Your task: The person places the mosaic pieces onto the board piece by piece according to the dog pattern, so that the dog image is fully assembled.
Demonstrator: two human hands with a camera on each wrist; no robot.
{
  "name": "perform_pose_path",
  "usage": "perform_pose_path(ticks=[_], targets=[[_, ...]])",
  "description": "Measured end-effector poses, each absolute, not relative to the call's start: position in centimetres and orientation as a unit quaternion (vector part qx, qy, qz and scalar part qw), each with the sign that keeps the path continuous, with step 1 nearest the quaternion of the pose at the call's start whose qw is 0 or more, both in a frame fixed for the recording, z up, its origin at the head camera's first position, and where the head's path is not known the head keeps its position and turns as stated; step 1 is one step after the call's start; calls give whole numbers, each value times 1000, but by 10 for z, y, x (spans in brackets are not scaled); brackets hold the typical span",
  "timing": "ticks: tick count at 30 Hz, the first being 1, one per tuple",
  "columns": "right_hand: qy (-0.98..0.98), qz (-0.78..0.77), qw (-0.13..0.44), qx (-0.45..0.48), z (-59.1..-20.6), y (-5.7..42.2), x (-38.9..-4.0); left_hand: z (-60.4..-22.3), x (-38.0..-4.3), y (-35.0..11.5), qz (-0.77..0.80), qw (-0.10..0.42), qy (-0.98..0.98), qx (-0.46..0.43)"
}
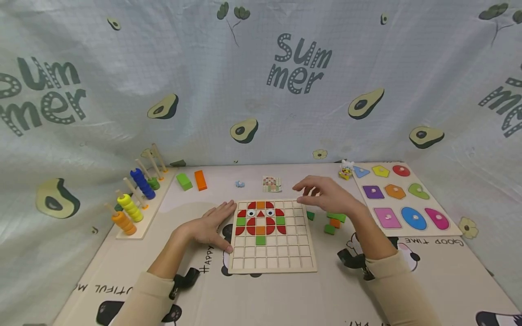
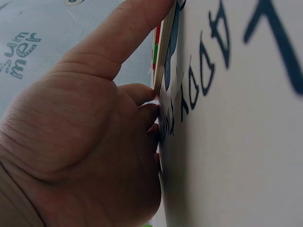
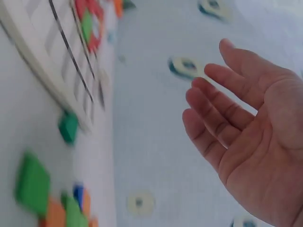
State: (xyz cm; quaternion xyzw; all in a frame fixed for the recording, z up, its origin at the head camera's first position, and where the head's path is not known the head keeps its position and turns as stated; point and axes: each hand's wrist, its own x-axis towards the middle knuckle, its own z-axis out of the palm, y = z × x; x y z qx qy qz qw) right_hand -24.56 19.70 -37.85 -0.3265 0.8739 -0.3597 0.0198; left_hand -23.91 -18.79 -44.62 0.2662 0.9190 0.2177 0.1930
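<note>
A pale wooden grid board (image 1: 272, 263) lies on the cloth, with red, orange, green and eye-printed tiles (image 1: 261, 217) laid in its upper left cells. My left hand (image 1: 208, 226) rests against the board's left edge, thumb and fingers spread; the left wrist view shows the fingers touching that edge. Above the board's upper right corner hovers my right hand (image 1: 326, 192), its fingers loosely bent. In the right wrist view nothing is between those fingers. Loose green and orange blocks (image 1: 334, 223) lie right of the board, beneath the right hand and forearm.
Behind the board lie a small pattern card (image 1: 272, 184) and a tiny blue figure (image 1: 240, 184). A peg stacker (image 1: 138, 222) stands left, near green (image 1: 184, 181) and orange blocks (image 1: 200, 180). At right are a shape puzzle (image 1: 401, 203) and a small toy figure (image 1: 346, 170).
</note>
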Motion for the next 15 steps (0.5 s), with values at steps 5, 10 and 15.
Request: perform_pose_path(ticks=[5,10,15], targets=[[907,-358,-17,-222,-386,243,-259,-447,-240,-187,219,192,918,267],[941,-305,15,-142,-408,271,-271,-447,-239,-186,224,192,917,268],[951,-273,46,-135,-427,279,-277,-445,-238,-186,224,192,917,270]])
